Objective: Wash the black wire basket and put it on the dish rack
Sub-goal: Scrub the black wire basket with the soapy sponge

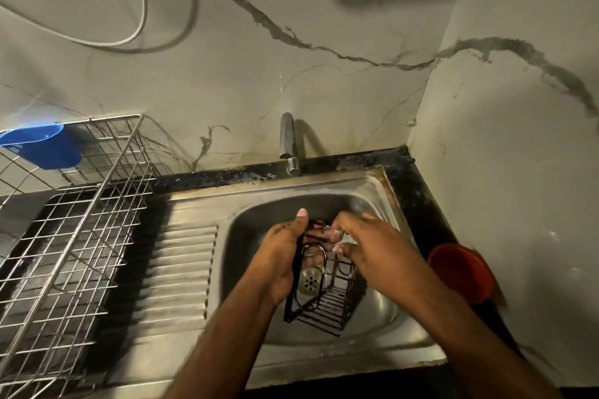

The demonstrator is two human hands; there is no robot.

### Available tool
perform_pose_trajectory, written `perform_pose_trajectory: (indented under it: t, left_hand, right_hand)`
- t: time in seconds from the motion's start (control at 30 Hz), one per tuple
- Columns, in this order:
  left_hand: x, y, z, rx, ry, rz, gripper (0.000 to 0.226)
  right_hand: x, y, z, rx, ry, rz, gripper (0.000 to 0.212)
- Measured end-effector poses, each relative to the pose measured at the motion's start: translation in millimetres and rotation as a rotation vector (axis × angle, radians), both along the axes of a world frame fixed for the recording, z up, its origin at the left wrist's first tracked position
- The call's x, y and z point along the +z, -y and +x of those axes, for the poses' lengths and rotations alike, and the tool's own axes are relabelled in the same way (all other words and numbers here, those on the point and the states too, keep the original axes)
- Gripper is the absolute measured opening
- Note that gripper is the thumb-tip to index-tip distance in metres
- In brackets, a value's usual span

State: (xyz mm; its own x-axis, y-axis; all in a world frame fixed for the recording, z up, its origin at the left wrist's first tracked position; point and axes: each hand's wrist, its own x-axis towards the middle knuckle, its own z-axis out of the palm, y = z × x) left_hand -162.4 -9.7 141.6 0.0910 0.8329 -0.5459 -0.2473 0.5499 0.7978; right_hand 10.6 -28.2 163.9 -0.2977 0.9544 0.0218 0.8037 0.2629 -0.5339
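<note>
Scrubbing step here: I'd say the trick is to keep the basket [319, 288] steady over the sink [382, 343] bowl and work the soapy scrubber [344, 241] along each wire, not just the top rim. My left hand [285, 256] grips the basket's left side, thumb up; my right hand [372, 246] pinches the scrubber against its top edge.

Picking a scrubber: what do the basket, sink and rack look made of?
Basket: thin wire with a matte black finish, probably coated metal. Sink: stainless steel by its brushed grey sheen and ribbed drainboard. Rack: shiny silver wire grid, likely chromed or stainless.
</note>
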Motion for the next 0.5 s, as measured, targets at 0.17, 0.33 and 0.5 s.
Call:
perform_pose_trajectory:
  t: [0.17,0.33,0.5]
  left_hand:
    - [4.0,5.4,5.3,0.01,-0.083,0.093,0.036]
    - [4.4,12.2,0.5,0.035,-0.021,0.201,0.027]
    - [5.4,17.4,2.0,0.037,0.035,0.3,0.027]
  right_hand:
    - [7.6,-7.2,24.9,-0.154,-0.28,0.023,0.017]
    - [8.1,-10.1,24.8,-0.194,-0.378,0.133,0.02]
    - [4.3,-5.1,0.1,-0.11,-0.415,0.17,0.029]
